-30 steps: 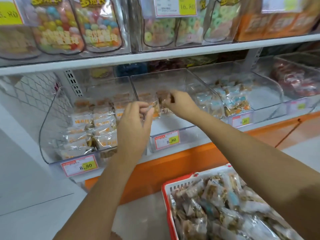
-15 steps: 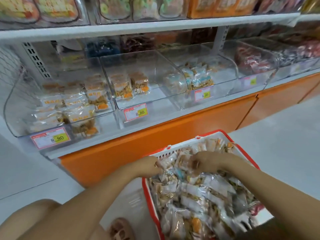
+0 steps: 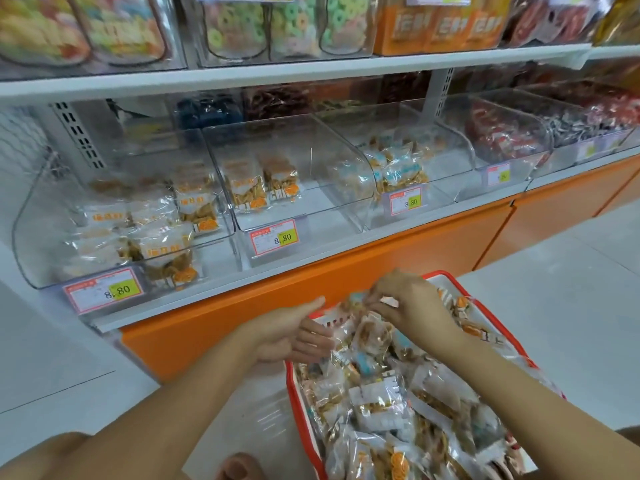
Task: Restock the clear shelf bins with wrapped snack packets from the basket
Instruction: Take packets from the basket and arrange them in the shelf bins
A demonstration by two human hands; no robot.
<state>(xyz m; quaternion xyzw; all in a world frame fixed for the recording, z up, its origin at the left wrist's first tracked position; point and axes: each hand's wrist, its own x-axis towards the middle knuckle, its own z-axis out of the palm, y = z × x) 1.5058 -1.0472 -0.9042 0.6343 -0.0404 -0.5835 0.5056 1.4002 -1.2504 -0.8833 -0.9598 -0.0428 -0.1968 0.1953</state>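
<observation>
Over the red plastic basket point(image 3: 298, 403) at five o'clock, the right hand point(image 3: 414, 303) is pinching a clear-wrapped snack packet point(image 3: 356, 301); the left hand point(image 3: 291, 332) is lying spread, touching the pile.

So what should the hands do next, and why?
Probably lift out the packet that the right hand is pinching at the far end of the red basket, with the left hand helping to free it. Then carry it up to the second clear bin, which holds only two packets and has plenty of bare floor.
</observation>
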